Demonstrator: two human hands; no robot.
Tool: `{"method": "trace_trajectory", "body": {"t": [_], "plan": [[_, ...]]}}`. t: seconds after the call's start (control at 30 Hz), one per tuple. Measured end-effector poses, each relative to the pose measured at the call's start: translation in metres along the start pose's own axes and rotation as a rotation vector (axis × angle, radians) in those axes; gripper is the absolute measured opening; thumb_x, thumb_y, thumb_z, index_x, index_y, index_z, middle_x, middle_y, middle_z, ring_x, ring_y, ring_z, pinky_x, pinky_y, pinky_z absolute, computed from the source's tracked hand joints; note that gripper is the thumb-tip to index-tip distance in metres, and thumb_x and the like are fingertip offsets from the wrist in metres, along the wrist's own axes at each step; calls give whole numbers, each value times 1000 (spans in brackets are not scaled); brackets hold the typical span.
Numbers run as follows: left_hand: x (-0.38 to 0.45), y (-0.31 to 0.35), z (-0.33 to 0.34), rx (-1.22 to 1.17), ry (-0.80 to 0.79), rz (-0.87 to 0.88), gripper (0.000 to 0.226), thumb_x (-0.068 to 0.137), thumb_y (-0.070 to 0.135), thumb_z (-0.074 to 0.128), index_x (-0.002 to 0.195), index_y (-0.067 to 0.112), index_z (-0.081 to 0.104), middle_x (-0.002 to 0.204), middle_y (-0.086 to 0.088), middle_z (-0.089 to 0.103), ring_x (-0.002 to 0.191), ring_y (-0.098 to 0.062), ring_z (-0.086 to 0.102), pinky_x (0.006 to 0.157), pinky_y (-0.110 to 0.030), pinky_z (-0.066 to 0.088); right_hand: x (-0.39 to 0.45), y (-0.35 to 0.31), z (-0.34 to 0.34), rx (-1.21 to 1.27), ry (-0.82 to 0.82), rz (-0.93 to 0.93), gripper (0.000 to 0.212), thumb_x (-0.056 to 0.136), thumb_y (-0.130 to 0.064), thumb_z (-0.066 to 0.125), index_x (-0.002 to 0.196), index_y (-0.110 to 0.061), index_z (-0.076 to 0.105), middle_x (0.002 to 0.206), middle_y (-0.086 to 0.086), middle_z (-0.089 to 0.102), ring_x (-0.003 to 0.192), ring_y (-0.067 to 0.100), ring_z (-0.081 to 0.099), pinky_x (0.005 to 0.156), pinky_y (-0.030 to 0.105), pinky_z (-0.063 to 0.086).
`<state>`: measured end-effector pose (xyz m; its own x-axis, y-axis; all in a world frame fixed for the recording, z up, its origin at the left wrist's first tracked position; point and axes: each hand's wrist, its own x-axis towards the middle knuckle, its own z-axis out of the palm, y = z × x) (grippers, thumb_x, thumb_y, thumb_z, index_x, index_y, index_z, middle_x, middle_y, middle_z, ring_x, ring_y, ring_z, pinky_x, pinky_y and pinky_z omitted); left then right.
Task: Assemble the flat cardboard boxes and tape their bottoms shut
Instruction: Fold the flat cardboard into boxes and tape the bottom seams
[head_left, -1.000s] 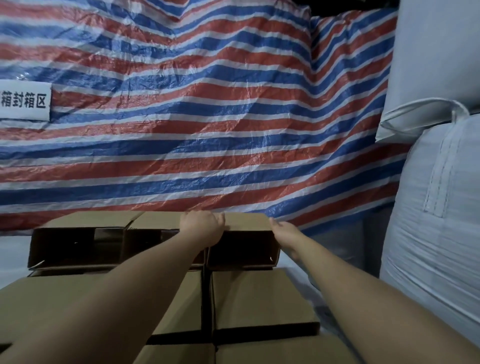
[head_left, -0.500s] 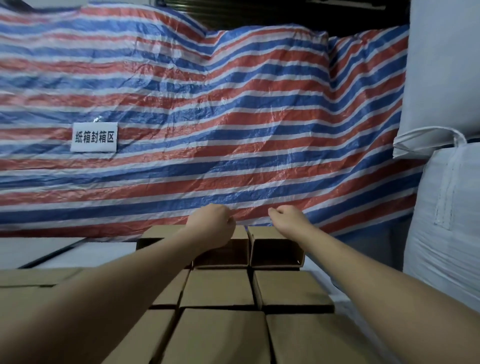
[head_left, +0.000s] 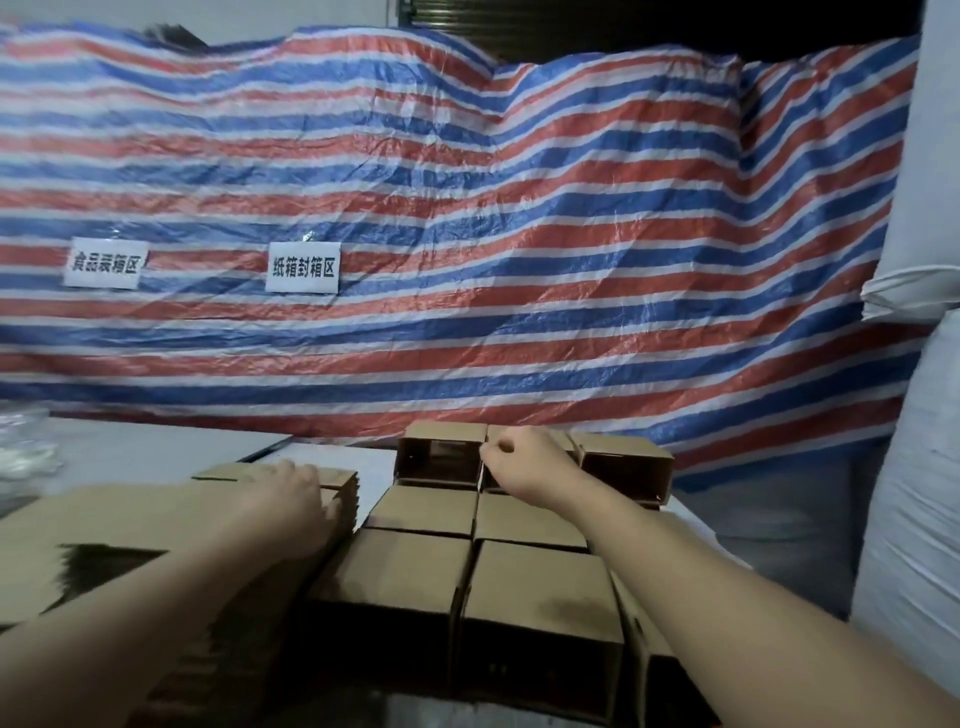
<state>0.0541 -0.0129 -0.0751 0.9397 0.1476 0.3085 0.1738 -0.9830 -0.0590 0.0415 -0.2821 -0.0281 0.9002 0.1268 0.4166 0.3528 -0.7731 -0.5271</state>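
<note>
Striped red, white and blue tarpaulin (head_left: 467, 218) behind, two white paper signs (head_left: 304, 267) taped to it; pale tabletop (head_left: 130, 452) below. Stack of flat cardboard boxes (head_left: 340, 480) at left of centre, just beside the assembled boxes (head_left: 421, 509) ranked in rows, the far row lying with open mouths toward the camera. Left hand (head_left: 291, 493) resting on the flat stack, fingers blurred, grip impossible to tell. Right hand (head_left: 519, 460) loosely clenched over the far row, apparently grasping nothing. Probably light, stiff along the panels, floppy at the creases; best taken by an edge, top sheet only. White bulk sacks (head_left: 914, 467) at right.
</note>
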Motion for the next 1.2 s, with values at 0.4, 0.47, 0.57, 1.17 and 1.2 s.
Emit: {"method": "trace_trajectory", "body": {"t": [0.4, 0.47, 0.57, 1.17, 1.2], "plan": [[-47, -15, 34, -20, 65, 80, 28, 100, 36, 37, 117, 19, 51, 120, -3, 58, 112, -22, 55, 95, -37, 47, -17, -11, 28, -16, -147, -8, 36, 102, -39, 49, 102, -10, 70, 108, 4, 67, 97, 20, 63, 77, 29, 47], [-55, -19, 23, -105, 143, 131, 25, 102, 34, 39, 110, 17, 56, 112, -2, 63, 102, -20, 59, 89, -35, 50, -16, -9, 26, -14, -138, -9, 36, 102, -39, 49, 100, -10, 70, 106, 4, 67, 96, 20, 64, 75, 29, 47], [-62, -26, -11, -262, 376, 208, 24, 102, 28, 46, 104, 14, 65, 101, -4, 68, 90, -23, 64, 79, -38, 52, -9, -9, 21, 59, -71, -6, 35, 101, -40, 48, 96, -11, 67, 97, 2, 66, 92, 21, 62, 73, 30, 45], [-75, 53, -138, -1370, 85, 351, 33, 76, 53, 59, 97, 32, 71, 85, 12, 73, 97, -16, 66, 82, -40, 54, -29, 45, -99, 817, 324, 224, 40, 95, -58, 56, 108, -22, 70, 89, -6, 78, 81, 11, 75, 63, 27, 54], [-74, 58, -134, -1394, 57, 329, 33, 74, 54, 60, 96, 33, 72, 85, 12, 73, 97, -16, 66, 85, -42, 54, -36, 51, -104, 808, 328, 222, 37, 95, -55, 58, 105, -22, 71, 88, -5, 78, 79, 11, 75, 64, 27, 55]]}}
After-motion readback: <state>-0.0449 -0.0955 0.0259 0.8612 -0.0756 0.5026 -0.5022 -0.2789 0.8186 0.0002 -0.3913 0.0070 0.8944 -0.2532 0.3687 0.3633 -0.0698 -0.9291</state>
